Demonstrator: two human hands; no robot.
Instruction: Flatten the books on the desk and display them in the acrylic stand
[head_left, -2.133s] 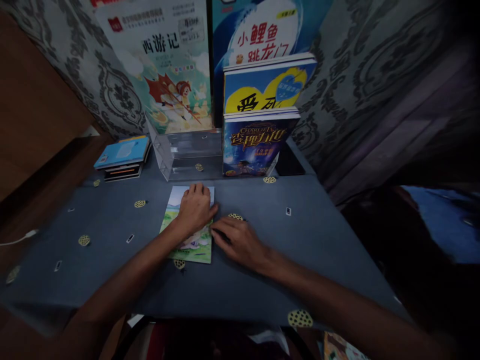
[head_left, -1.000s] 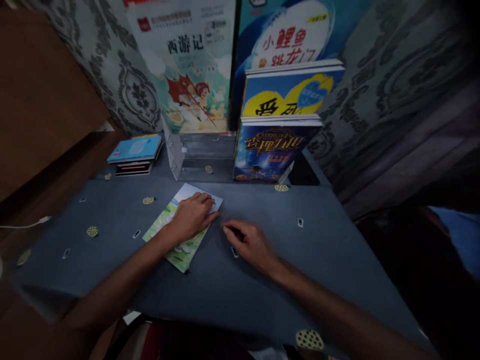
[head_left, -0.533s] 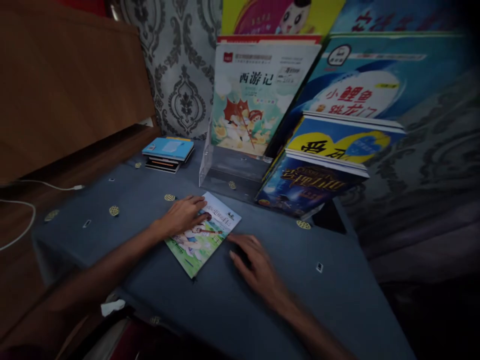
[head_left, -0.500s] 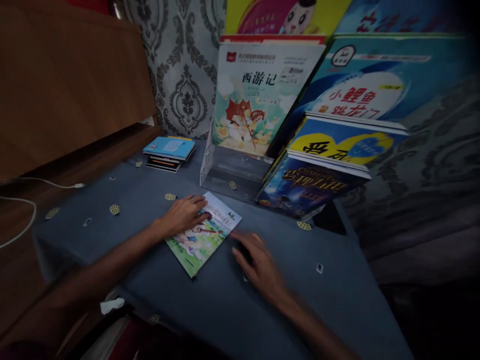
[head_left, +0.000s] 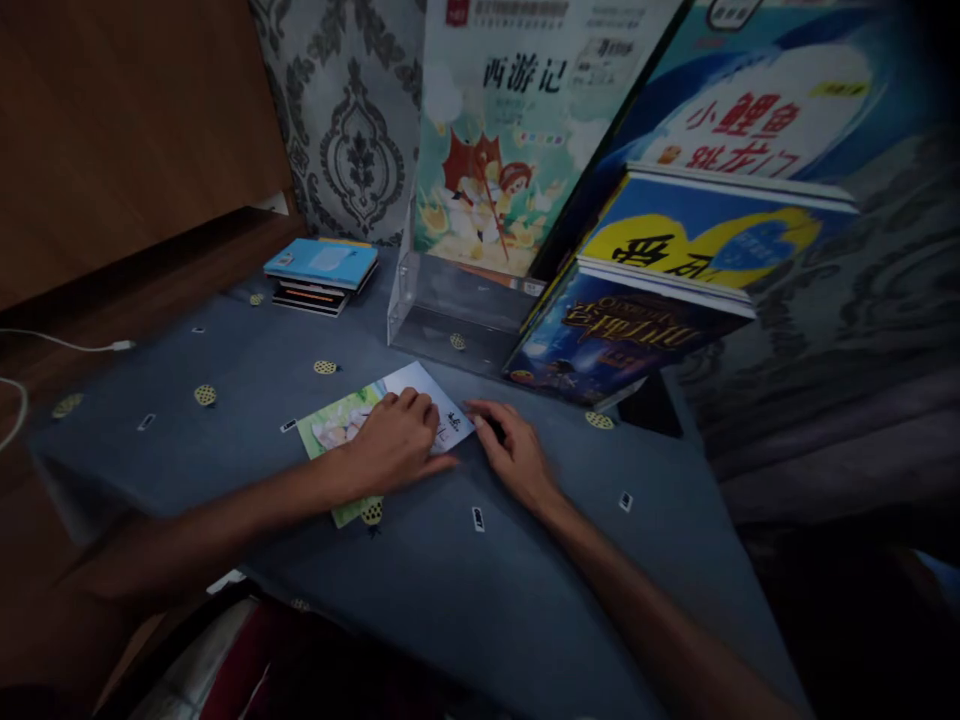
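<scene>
A thin picture book (head_left: 341,425) with a green and white cover lies flat on the grey-blue tablecloth (head_left: 247,460). My left hand (head_left: 396,447) rests on top of the book, fingers stretched out and pressing it down. My right hand (head_left: 514,450) sits just right of the book, its fingertips touching the book's right corner, fingers loosely spread and holding nothing.
A clear acrylic stand (head_left: 450,315) holds upright picture books (head_left: 495,130) against the patterned wall. Two more books (head_left: 637,300) lean at the right. A small stack of books (head_left: 322,272) lies at the back left. A white cable (head_left: 67,345) crosses the wooden ledge.
The book has turned on the cloth under my left hand, which has slid further over its cover. My right hand moved in to the book's right corner. The camera has swung.
</scene>
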